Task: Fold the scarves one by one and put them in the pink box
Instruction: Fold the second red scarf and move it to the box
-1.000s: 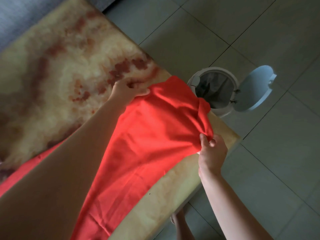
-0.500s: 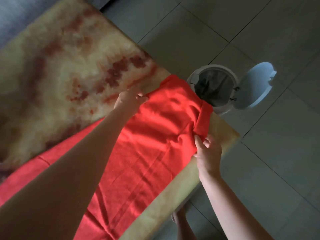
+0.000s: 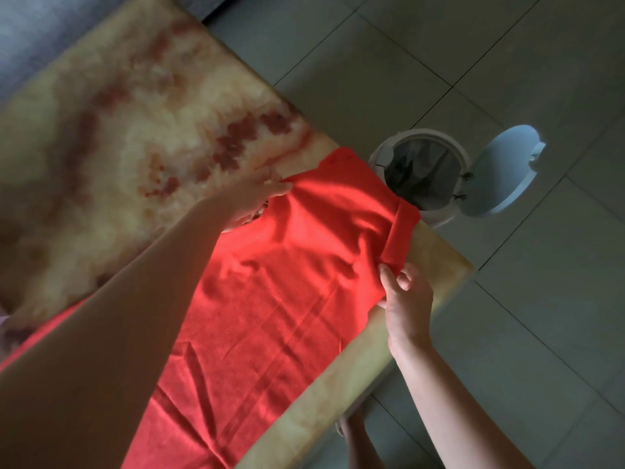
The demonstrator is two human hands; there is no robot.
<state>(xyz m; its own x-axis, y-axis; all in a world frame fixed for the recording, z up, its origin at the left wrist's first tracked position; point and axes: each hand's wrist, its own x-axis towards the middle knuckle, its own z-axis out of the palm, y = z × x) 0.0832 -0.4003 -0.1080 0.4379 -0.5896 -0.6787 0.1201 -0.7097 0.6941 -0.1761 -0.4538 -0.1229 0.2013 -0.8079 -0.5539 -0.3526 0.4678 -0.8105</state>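
A red scarf lies stretched along the marbled table, running from the lower left to the table's far right corner. Its far end is turned over in a narrow fold near the corner. My left hand pinches the scarf's far left edge. My right hand pinches the near edge of the folded end, by the table's front edge. My left forearm hides much of the cloth's left side. The pink box is out of view.
A white bin with a dark liner stands on the tiled floor just past the table's corner, its lid swung open to the right. A foot shows under the table's front edge.
Both hands have drawn the scarf's far end back toward me and lower onto the table. The cloth now lies flatter, with the end folded over.
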